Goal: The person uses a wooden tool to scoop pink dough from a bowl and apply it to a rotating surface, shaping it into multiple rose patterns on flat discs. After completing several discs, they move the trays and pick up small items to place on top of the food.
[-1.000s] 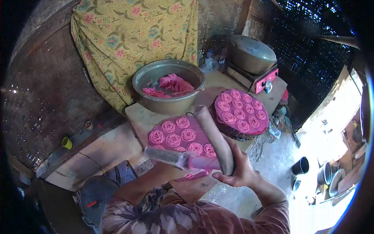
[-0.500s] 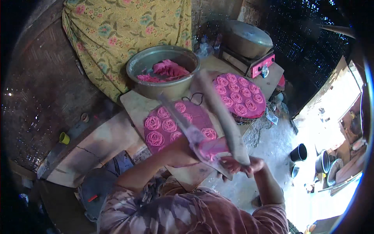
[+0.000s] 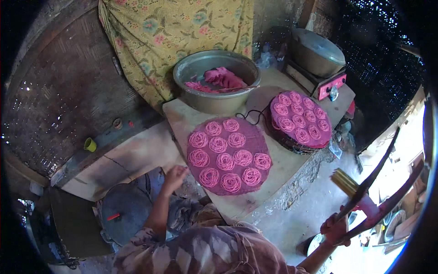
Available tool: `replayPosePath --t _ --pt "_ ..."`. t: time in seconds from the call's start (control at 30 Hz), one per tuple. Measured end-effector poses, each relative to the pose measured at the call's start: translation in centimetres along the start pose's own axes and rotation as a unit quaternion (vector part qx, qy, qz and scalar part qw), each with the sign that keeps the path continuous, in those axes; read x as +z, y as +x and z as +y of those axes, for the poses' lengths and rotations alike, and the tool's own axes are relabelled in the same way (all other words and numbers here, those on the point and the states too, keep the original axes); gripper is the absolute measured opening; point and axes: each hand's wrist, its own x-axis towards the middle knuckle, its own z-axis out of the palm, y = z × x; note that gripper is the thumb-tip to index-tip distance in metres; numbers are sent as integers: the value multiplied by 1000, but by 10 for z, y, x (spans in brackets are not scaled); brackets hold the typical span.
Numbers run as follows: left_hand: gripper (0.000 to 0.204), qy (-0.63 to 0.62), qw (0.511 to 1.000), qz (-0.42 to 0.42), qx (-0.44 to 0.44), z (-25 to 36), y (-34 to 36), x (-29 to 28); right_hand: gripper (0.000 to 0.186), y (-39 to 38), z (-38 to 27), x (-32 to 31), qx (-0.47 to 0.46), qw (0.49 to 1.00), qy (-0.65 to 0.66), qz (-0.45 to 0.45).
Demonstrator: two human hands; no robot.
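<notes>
A round purple-pink mat (image 3: 204, 179) lies on the table, covered with several pink swirled nests of dough strands (image 3: 225, 161). Just off its left edge is my left hand (image 3: 175, 178), fingers curled together; whatever they may pinch is too small to make out. Out to the right, away from the table, my right hand (image 3: 334, 228) grips a wooden hand press (image 3: 365, 189). The press has two long dark arms spread apart, with a brass-coloured cylinder (image 3: 345, 182) and pink dough (image 3: 368, 207) between them.
Behind the mat stands a large metal basin (image 3: 214, 101) holding pink dough (image 3: 223, 78). A second round of nests (image 3: 299, 119) sits on a dark woven stack to the right. A lidded pot (image 3: 317, 52) rests on a stove (image 3: 331, 86) at the back right.
The press has swung from over the mat out to the right, in my right hand. My left hand has left the press and moved to the mat's left side. The view has shifted.
</notes>
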Motion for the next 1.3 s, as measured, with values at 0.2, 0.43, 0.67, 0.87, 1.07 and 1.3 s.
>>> replayPosePath --t 0.2,0.43,0.67,0.87,1.07,1.3 --pt "27 -100 994 -20 46 11 -23 28 130 19 5 5 -29 998 51 -13" --pt "22 58 986 98 123 15 30 -27 125 43 14 11 -22 998 28 -60" --pt "18 225 882 282 303 98 40 -20 125 47 17 17 -12 996 80 -31" --pt "20 251 848 58 464 203 14 111 125 54 23 19 -2 997 60 -42" --pt "28 541 749 21 383 227 37 196 125 48 12 27 1 1000 15 5" --pt "24 475 803 -12 361 214 63 218 123 30 -1 29 14 999 -12 43"
